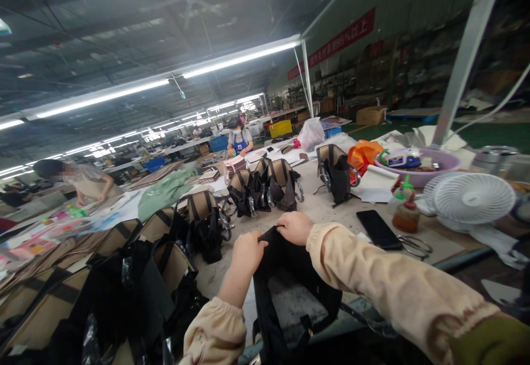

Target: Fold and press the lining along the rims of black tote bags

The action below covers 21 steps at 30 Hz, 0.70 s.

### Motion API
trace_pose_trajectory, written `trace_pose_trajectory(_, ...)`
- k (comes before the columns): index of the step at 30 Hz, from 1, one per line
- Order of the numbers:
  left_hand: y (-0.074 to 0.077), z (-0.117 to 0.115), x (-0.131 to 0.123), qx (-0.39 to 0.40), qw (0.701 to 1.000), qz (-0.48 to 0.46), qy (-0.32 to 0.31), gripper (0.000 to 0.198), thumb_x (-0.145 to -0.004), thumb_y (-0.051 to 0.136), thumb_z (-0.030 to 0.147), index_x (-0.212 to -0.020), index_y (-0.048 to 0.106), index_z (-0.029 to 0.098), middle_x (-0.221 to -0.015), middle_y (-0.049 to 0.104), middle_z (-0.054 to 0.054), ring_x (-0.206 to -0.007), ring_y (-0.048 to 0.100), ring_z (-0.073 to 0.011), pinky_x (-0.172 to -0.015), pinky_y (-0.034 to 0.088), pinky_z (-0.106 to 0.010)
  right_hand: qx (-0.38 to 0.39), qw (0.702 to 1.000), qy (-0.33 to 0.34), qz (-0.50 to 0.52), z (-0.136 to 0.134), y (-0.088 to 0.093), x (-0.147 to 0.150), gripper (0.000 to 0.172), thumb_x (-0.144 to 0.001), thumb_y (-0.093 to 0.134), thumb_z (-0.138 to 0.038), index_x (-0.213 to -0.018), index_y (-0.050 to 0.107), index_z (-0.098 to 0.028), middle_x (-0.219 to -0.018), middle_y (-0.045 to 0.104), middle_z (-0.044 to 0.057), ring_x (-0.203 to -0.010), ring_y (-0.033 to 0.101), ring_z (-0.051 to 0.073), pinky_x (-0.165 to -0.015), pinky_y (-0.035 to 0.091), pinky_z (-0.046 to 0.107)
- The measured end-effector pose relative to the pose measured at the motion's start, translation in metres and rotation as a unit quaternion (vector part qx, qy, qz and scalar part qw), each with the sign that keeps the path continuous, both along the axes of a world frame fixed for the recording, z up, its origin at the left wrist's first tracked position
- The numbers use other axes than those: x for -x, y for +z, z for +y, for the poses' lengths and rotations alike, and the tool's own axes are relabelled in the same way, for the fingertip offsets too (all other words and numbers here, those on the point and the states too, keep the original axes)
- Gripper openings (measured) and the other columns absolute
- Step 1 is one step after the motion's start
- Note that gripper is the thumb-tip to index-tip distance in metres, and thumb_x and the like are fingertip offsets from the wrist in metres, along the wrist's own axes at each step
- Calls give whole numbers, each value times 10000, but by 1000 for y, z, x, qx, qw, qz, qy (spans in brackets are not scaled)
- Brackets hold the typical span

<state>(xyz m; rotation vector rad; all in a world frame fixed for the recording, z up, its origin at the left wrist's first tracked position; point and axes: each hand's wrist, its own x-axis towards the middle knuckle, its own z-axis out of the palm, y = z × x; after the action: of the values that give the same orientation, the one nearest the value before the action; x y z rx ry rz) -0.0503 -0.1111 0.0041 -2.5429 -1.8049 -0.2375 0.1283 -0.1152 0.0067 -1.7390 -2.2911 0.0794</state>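
My left hand [247, 253] and my right hand [295, 227] are both closed on the far rim of a black bag [290, 293] that stands open in front of me at the table's near edge. The fingers curl over the rim, side by side, a little apart. Both arms wear beige sleeve covers. Inside the bag I see a pale bottom panel.
Several open black-and-tan bags [265, 188] stand on the table [323, 210] ahead and to the left [124, 276]. A black phone [379, 229], scissors [414, 245], a small white fan [472, 199], bottles [406, 210] and a purple basin [418, 167] lie to the right. Other people [239, 138] work at further tables.
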Motion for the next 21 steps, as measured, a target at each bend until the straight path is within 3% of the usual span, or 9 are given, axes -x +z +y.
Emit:
trace_pose_trajectory(9, 1, 1, 5, 4, 999, -5, -34, 202, -829, 541, 331, -771, 692, 211, -844, 726, -67, -835, 658, -229, -683, 424, -297, -10, 1000, -6, -2, 0, -2, 2, 328, -843, 408, -337, -901, 715, -235, -954, 700, 60, -904, 615, 194, -774, 428, 278)
trace_pose_trajectory(13, 1, 1, 11, 17, 999, -19, -43, 184, -785, 607, 364, -894, 678, 234, -910, 723, -25, -872, 652, -193, -718, 435, -262, -14, 1000, -7, -4, -2, -2, 2, 335, -844, 400, -335, -902, 714, -234, -958, 698, 61, -905, 614, 195, -764, 428, 278)
trace_pose_trajectory(17, -1, 2, 17, 15, 1000, -13, -14, 353, -705, 683, 368, -1015, 620, 210, -945, 711, -40, -891, 648, -204, -722, 445, -262, -13, 1000, -4, -1, -3, -2, 3, 339, -845, 395, -334, -900, 714, -233, -959, 697, 61, -906, 613, 196, -762, 430, 283)
trace_pose_trajectory(21, 0, 3, 17, 14, 1000, 20, 1, 241, -693, 681, 370, -872, 650, 212, -855, 714, -48, -840, 653, -225, -676, 439, -277, -10, 1000, 0, 4, -4, -1, 4, 339, -846, 395, -338, -900, 713, -232, -966, 696, 59, -916, 610, 198, -771, 432, 284)
